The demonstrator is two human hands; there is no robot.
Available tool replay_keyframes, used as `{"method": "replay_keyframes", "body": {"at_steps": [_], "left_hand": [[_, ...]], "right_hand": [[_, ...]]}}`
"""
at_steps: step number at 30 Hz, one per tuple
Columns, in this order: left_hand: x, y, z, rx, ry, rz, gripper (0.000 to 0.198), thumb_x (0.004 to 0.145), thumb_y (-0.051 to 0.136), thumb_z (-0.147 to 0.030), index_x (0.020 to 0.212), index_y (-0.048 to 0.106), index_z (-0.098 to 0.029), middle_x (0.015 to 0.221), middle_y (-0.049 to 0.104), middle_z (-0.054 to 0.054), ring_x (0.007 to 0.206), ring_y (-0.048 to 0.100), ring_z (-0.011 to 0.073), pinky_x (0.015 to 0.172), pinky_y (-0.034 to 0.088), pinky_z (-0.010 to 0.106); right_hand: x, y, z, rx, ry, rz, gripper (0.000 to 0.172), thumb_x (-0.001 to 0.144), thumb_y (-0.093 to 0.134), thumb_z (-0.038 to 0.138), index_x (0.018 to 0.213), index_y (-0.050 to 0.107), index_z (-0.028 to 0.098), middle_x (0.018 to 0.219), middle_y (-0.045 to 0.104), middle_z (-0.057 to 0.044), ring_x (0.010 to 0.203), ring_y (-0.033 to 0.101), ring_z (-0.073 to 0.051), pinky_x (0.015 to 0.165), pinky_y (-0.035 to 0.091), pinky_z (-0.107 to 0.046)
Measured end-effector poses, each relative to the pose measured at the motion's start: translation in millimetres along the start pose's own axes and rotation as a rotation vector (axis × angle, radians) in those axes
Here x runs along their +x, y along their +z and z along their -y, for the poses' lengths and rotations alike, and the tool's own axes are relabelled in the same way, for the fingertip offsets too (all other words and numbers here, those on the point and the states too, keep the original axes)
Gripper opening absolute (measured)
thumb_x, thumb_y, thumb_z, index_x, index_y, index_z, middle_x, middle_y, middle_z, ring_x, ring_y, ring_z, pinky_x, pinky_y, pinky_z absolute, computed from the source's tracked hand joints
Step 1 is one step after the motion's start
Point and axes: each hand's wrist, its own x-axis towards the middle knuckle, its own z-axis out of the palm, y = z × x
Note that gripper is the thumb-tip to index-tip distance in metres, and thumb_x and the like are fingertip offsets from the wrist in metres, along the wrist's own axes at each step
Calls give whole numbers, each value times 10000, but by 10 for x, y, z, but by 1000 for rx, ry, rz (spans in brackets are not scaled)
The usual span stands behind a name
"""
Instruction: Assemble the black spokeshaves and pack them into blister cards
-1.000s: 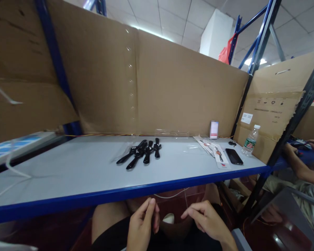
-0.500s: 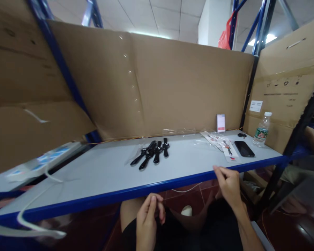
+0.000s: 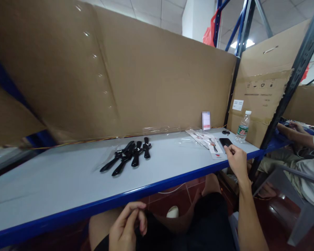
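Observation:
My right hand (image 3: 237, 161) is stretched out to the right end of the grey shelf (image 3: 68, 174), fingers curled at the near edge of a black phone (image 3: 225, 142). It partly covers the phone; whether it grips it is unclear. The phone lies on white packaged cards (image 3: 205, 138). My left hand (image 3: 127, 228) rests low over my lap under the shelf's blue front edge, fingers loosely bent with nothing visible in them. Several black watch straps (image 3: 128, 155) lie fanned out mid-shelf beside a clear plastic bag (image 3: 106, 158).
Tall cardboard sheets (image 3: 146, 76) wall the back of the shelf. A water bottle (image 3: 243, 127) and a small white card (image 3: 206, 120) stand at the far right. Another person's arm (image 3: 294, 134) and lap occupy the neighbouring bay beyond a dark upright post (image 3: 282, 101).
My right hand rose from my lap to the shelf edge, then reached right to the phone. The view swung left and down. My left hand stayed low.

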Motion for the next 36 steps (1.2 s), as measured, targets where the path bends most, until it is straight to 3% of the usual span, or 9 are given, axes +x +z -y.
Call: {"method": "replay_keyframes", "body": {"at_steps": [4,9,11,16,18,22,27,32,36], "left_hand": [[-13,25,2,-10,0,-1,324,811,669,-513,806,600,-196,438,447,-63,383,405,112,364,339,206],[-29,47,-45,-7,2,-14,334,800,683,-514,837,594,-194,431,434,-76,382,389,103,369,335,197],[-22,32,-56,-16,-3,-18,341,795,690,-517,846,590,-195,428,429,-81,378,384,101,368,332,195],[3,1,-55,-42,-15,-40,348,766,717,-513,846,600,-195,431,433,-79,379,393,106,360,335,200],[12,5,-43,-34,-21,-28,357,760,719,-524,848,613,-194,431,434,-75,382,404,112,361,346,207],[22,13,-17,-23,-38,-4,393,731,736,-554,848,633,-193,427,433,-68,381,415,125,356,353,224],[30,1,-35,-20,-44,0,395,712,751,-554,831,645,-193,425,438,-61,383,418,121,361,351,219],[34,32,-43,-7,-62,3,412,711,739,-576,837,647,-195,417,444,-58,381,420,127,364,356,224],[23,74,6,-24,-81,16,418,710,728,-589,826,638,-198,413,432,-63,368,407,125,356,339,223]], "right_hand": [[134,200,286,31,-78,139,348,902,534,415,615,550,220,598,599,-11,590,477,-159,603,309,-273],[-12,427,571,84,-194,376,330,910,550,411,645,610,222,596,633,-11,581,521,-163,606,340,-268],[-65,405,513,51,-143,392,320,907,564,416,658,628,227,597,640,-11,581,540,-171,606,342,-272],[-85,149,42,-203,79,136,218,916,580,387,817,699,233,740,716,-52,706,624,-218,624,337,-293],[-128,90,-120,-283,131,113,183,921,576,364,913,705,234,822,737,-64,766,649,-234,639,351,-297],[-162,177,-229,-366,60,157,293,920,589,390,1118,679,194,1019,734,-111,954,656,-274,762,416,-319],[308,431,-168,-330,-10,138,337,946,544,350,1197,673,165,1141,720,-135,1083,624,-273,887,429,-321],[967,789,-213,-376,166,226,328,968,501,279,1167,721,139,1142,719,-174,1035,671,-264,816,451,-306],[1149,1016,-254,-384,193,330,246,895,598,255,977,782,114,935,753,-162,850,693,-234,704,444,-273]]}}
